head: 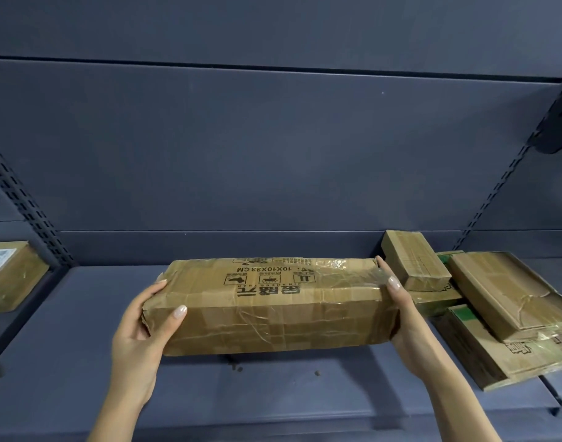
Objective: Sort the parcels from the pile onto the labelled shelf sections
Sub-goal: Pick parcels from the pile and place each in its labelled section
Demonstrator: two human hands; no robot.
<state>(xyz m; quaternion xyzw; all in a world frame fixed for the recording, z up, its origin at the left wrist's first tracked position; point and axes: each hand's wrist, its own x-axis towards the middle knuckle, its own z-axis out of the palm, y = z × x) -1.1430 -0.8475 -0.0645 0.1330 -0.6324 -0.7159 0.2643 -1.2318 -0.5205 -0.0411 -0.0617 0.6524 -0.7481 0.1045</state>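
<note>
Through my head camera I faced a dark blue-grey metal shelf [82, 362], its deck scuffed and carrying a few small specks near the front. Behind it rose a plain back panel [273, 148] of the same colour, crossed by horizontal seams. Two slotted uprights framed the bay, one at the left [21, 199] and one at the right [496, 193], and a dark bracket [557, 122] jutted out high on the right.

I held one long parcel [273, 314], taped brown cardboard with its print upside down to me, lengthwise over the middle of the deck. Whether its underside touched the deck I could not tell. My left hand [139, 330] cupped its left end, thumb bent across the front face and fingers curled behind. My right hand [407, 320] clasped the right end, fingers wrapped over the top corner.

Just beside that end lay a heap of parcels [503, 291], at least four by my count: one small block on top and flat cartons overlapping beneath. In the next bay to the left sat one labelled parcel [11, 275].
</note>
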